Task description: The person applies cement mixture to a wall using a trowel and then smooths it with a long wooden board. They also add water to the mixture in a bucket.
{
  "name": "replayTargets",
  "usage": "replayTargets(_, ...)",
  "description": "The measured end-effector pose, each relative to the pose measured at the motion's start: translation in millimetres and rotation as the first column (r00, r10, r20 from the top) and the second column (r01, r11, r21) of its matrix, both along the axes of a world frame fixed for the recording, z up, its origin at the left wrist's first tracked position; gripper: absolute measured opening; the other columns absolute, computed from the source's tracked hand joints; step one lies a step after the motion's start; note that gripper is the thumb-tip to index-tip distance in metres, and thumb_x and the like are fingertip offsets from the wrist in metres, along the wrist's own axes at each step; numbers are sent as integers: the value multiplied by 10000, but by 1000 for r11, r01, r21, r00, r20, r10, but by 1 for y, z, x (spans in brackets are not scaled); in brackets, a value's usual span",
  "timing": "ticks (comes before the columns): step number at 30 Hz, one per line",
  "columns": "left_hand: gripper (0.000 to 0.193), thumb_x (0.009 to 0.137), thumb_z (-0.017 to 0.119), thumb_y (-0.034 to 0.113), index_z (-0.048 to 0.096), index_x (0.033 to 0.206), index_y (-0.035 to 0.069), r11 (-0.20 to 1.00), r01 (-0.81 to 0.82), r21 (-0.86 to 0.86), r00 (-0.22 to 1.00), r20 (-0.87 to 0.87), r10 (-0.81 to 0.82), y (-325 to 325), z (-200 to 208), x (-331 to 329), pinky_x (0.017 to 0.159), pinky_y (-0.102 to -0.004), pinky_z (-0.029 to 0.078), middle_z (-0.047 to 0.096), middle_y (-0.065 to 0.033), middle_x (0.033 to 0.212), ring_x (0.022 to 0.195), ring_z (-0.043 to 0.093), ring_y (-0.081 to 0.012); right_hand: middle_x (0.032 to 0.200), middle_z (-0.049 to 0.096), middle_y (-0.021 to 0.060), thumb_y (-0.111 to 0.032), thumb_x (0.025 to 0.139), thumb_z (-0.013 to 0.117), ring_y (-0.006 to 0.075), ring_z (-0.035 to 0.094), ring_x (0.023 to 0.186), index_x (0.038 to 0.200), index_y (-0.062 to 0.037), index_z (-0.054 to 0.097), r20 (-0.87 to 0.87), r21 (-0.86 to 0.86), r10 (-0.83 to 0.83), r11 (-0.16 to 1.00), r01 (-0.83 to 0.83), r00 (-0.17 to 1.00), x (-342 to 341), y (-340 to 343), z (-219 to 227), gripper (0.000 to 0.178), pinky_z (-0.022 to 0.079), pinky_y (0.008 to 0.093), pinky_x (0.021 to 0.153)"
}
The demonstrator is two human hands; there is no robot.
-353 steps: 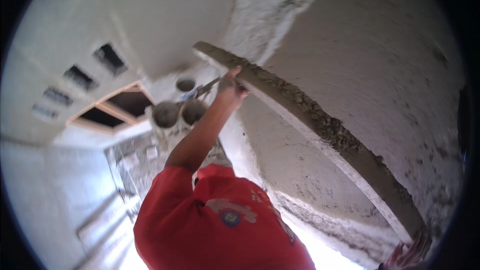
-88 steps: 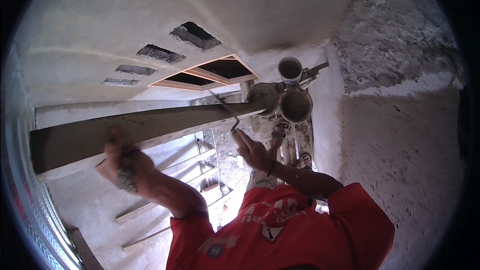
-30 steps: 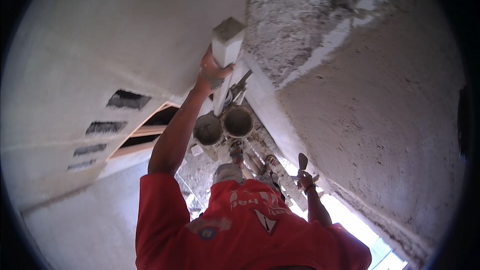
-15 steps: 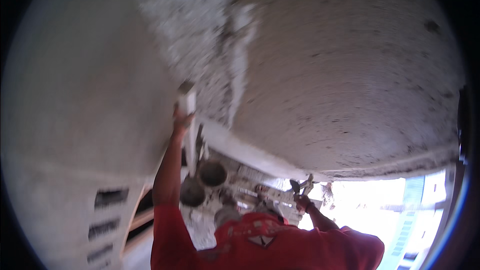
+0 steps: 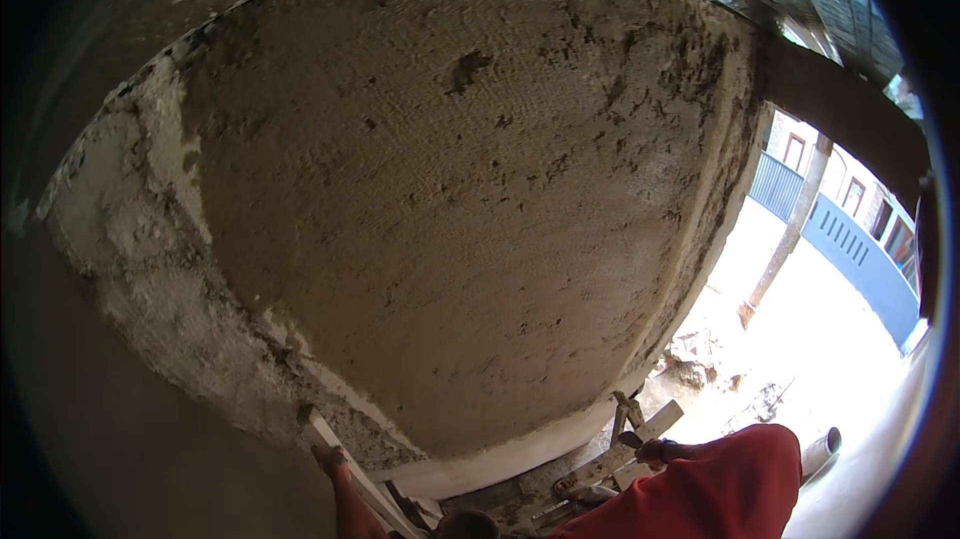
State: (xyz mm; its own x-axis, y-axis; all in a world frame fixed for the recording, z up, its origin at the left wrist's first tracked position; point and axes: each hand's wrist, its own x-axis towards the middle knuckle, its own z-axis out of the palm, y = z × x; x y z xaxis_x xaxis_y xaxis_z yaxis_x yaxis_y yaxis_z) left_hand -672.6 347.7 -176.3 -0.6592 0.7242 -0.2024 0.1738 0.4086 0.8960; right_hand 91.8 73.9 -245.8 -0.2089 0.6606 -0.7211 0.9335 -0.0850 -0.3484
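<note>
I look up at a rough, freshly plastered grey ceiling [image 5: 450, 199]. Low in the view, my left hand [image 5: 333, 461] is closed around a long pale straightedge [image 5: 322, 433]. The bar's top end rests against the crumbly plaster edge where the ceiling meets the smoother wall. My right hand [image 5: 662, 451] shows just above my red sleeve [image 5: 715, 489], gripping what looks like a small trowel [image 5: 630, 438] away from the ceiling.
A smooth grey wall [image 5: 150, 439] fills the lower left. Wooden scaffold pieces [image 5: 640, 424] and a round dark object [image 5: 465, 524] sit below. At the right are a bright yard, a post [image 5: 790, 239], a blue railing [image 5: 850, 259] and a white pipe [image 5: 820, 449].
The view has swung further up onto the rough ceiling. My left hand with the straightedge has dropped to the lower edge, and the pipes have gone out of view.
</note>
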Motion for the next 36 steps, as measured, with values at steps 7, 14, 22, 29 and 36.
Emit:
replayTargets(7, 895, 800, 600, -46, 52, 1464, 200, 995, 3, 95, 987, 160, -18, -6, 43, 46, 890, -421, 436, 211, -128, 1456, 1226, 389, -293, 590, 550, 68, -260, 760, 647, 207, 562, 533, 748, -96, 593, 0, -47, -90, 995, 90, 996, 18, -20, -8, 173, 468, 373, 460)
replayTargets(14, 806, 836, 628, 74, 132, 1461, 188, 978, -154, 140, 988, 16, 153, -15, 71, 70, 1005, -472, 358, 233, -147, 1461, 1271, 355, -337, 579, 532, 66, -262, 781, 639, 201, 553, 523, 751, -85, 589, -19, -23, -99, 995, 98, 995, 25, -30, -15, 187, 459, 371, 441)
replayTargets(22, 738, 887, 533, 449, 246, 1396, -2, 920, -8, 391, 463, -815, 350, -84, 3, 129, 1019, -481, 316, 311, -262, 1378, 1242, 373, -383, 628, 549, 59, -265, 765, 645, 187, 564, 558, 796, -94, 588, 87, 110, 163, 979, -172, 983, 49, -53, -25, 183, 472, 342, 481)
replayTargets(29, 606, 820, 589, 394, 422, 1276, 32, 894, 175, -413, 985, 77, -157, -270, -81, 180, 802, -389, 471, 557, -166, 1123, 989, 565, -286, 791, 622, 61, -217, 685, 685, 235, 619, 705, 924, -125, 592, 220, 291, 533, 764, -576, 817, 55, -6, -24, 272, 505, 357, 608)
replayTargets(36, 375, 824, 659, 236, 545, 1124, 43, 740, 34, -671, 882, 369, 294, -426, -126, 206, 615, -304, 464, 551, -67, 855, 707, 519, -167, 494, 422, -3, -271, 913, 541, 127, 405, 361, 925, -171, 548, -87, -531, -867, 457, 713, 491, 9, -12, 89, 101, 300, 269, 336)
